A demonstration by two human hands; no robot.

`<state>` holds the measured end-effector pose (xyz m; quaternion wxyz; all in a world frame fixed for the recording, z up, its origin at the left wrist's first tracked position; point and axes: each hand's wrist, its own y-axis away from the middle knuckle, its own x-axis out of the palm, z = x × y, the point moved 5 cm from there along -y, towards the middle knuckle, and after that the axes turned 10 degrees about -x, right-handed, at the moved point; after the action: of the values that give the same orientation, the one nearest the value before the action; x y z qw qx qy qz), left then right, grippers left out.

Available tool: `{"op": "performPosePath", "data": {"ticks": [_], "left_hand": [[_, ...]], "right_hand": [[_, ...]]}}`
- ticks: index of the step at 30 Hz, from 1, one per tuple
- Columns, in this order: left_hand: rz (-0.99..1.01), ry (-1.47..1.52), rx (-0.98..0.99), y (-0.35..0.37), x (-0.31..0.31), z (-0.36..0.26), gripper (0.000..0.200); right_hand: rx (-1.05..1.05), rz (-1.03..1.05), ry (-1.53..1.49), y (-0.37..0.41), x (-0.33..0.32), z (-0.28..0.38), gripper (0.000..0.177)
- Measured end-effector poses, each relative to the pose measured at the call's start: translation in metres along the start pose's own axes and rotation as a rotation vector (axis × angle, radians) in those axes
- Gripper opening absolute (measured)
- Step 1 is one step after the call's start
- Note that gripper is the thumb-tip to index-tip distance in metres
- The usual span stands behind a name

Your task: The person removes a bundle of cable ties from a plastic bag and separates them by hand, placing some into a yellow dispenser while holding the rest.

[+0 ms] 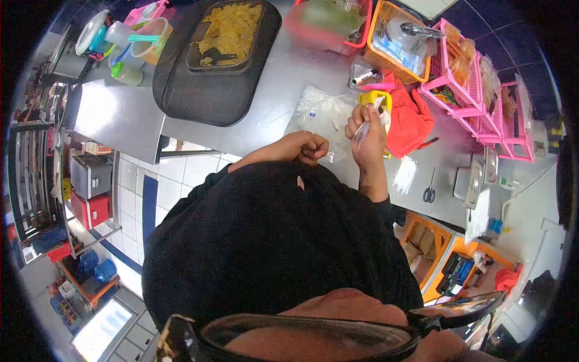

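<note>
My right hand (367, 134) is closed around a narrow strip of clear, crinkled plastic (362, 133), held upright in the fingers. Just behind it stands a small yellow basket (369, 97) with pale items in it. My left hand (306, 146) is curled close to my chest, at the near edge of the steel table; what its fingers hold, if anything, I cannot make out. Between and beyond the two hands lies a flat clear plastic bag (318, 114) with a small blue label. A red cloth (408, 120) is bunched right of my right hand.
On the left, a tray of yellow food (232, 27) rests on a black case (208, 96). Cups and a bottle (128, 74) stand beyond it. An orange basket (386, 60) and pink racks (467, 99) line the back right. Scissors (429, 192) and white sticks (405, 175) lie right.
</note>
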<state>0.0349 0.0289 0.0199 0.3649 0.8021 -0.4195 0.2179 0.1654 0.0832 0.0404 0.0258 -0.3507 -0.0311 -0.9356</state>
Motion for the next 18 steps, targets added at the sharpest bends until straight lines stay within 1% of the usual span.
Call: {"op": "performPosePath", "data": {"ticks": [1, 4, 5, 8, 9, 11, 14, 17, 18], "left_hand": [[0.018, 0.013, 0.001, 0.001, 0.0, 0.0, 0.012], [0.127, -0.013, 0.039, 0.003, 0.002, -0.001, 0.011], [0.171, -0.032, 0.058, 0.003, 0.002, -0.002, 0.011], [0.356, 0.065, 0.158, 0.0, 0.006, -0.002, 0.009], [0.305, 0.14, 0.131, -0.002, 0.0, 0.004, 0.008], [0.201, 0.289, 0.078, -0.004, -0.01, 0.017, 0.006], [0.213, 0.373, 0.076, 0.0, -0.007, 0.013, 0.005], [0.304, 0.571, 0.118, 0.001, -0.001, 0.006, 0.007], [0.43, 0.577, 0.075, -0.002, -0.002, 0.008, 0.009]], "right_hand": [[0.036, -0.019, 0.19, 0.003, -0.005, 0.0, 0.031], [0.035, 0.29, 0.49, 0.011, 0.002, -0.011, 0.029], [0.202, 0.203, 0.44, 0.019, -0.001, -0.019, 0.026], [0.174, 0.436, 0.577, 0.03, 0.034, -0.009, 0.024], [0.164, 0.556, 0.49, 0.028, 0.035, -0.019, 0.023], [0.161, 0.502, 0.492, 0.029, 0.031, -0.03, 0.021], [0.183, 0.446, 0.531, 0.026, 0.021, -0.039, 0.017], [0.173, 0.344, 0.513, 0.022, 0.012, -0.048, 0.017], [0.163, 0.3, 0.493, 0.021, 0.009, -0.051, 0.018]]}}
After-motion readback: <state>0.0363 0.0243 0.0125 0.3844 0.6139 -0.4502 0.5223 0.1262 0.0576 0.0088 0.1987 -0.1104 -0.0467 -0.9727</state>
